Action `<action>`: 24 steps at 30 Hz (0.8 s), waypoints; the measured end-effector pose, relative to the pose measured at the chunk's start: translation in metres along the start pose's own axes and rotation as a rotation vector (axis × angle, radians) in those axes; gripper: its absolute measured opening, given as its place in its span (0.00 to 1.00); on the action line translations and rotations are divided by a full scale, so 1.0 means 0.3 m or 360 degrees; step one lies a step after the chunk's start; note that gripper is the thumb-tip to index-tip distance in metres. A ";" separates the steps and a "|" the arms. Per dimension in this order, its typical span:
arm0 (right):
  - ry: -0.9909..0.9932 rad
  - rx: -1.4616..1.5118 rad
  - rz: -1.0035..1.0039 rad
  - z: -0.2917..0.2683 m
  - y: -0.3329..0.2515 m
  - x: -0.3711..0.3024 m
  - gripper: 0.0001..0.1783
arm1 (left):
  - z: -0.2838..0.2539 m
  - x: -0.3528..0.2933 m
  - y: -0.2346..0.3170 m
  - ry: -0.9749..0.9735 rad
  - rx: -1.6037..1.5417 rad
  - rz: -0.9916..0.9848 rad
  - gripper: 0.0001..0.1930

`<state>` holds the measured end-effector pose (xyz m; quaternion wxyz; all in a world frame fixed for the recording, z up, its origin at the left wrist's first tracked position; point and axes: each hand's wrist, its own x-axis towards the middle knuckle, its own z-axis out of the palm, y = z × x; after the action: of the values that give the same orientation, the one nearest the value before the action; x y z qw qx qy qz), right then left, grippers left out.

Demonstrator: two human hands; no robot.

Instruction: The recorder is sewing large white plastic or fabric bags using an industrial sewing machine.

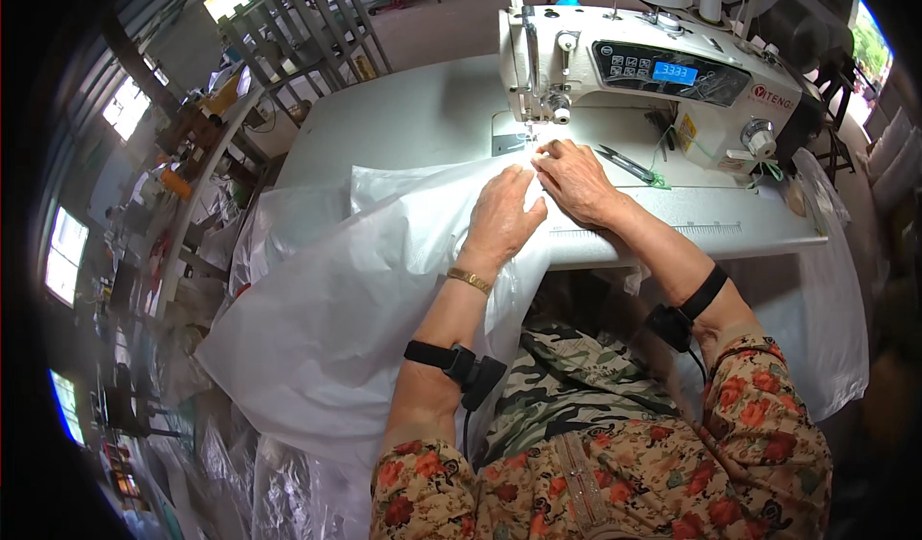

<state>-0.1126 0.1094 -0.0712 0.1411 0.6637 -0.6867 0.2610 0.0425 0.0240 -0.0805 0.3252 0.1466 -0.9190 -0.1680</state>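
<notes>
A large sheet of thin white fabric (346, 271) spreads over the left of the sewing table and hangs down across its front edge. One corner of it runs up to the needle area of a white sewing machine (552, 55). My left hand (501, 212) is closed on the fabric's edge just in front of the presser foot, thumb to the right. Beside it, my right hand (579, 183) has its fingers bent and pinched at the same edge, close to the needle. The fingertips of both hands nearly meet, and the cloth between them is partly hidden.
Thread snips (629, 164) lie on the machine bed right of my right hand, with green thread beside them. A lit control panel (672, 72) sits on the machine's arm. Clear plastic (826, 319) hangs at the table's right end. Metal racks (303, 36) stand at the far left.
</notes>
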 end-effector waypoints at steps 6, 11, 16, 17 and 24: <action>0.0013 -0.0010 0.0025 0.003 0.013 0.006 0.12 | -0.009 0.031 0.008 -0.0119 -0.0065 -0.0044 0.20; 0.0130 -0.0041 -0.0010 0.023 0.025 0.016 0.13 | -0.011 0.056 0.015 -0.0131 -0.0056 -0.0017 0.18; 0.0154 -0.0087 -0.0001 0.036 0.047 0.022 0.12 | 0.001 0.074 0.011 -0.0132 -0.0063 -0.0027 0.17; 0.0168 -0.0108 0.0005 0.039 0.053 0.024 0.11 | 0.005 0.080 0.009 -0.0136 -0.0048 -0.0023 0.16; 0.0205 -0.0129 -0.0002 0.046 0.048 0.022 0.10 | 0.027 0.086 -0.011 -0.0096 0.0001 -0.0036 0.15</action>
<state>-0.1253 0.0960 -0.0816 0.2118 0.6396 -0.6858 0.2750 0.0185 0.0130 -0.0735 0.2952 0.1519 -0.9268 -0.1758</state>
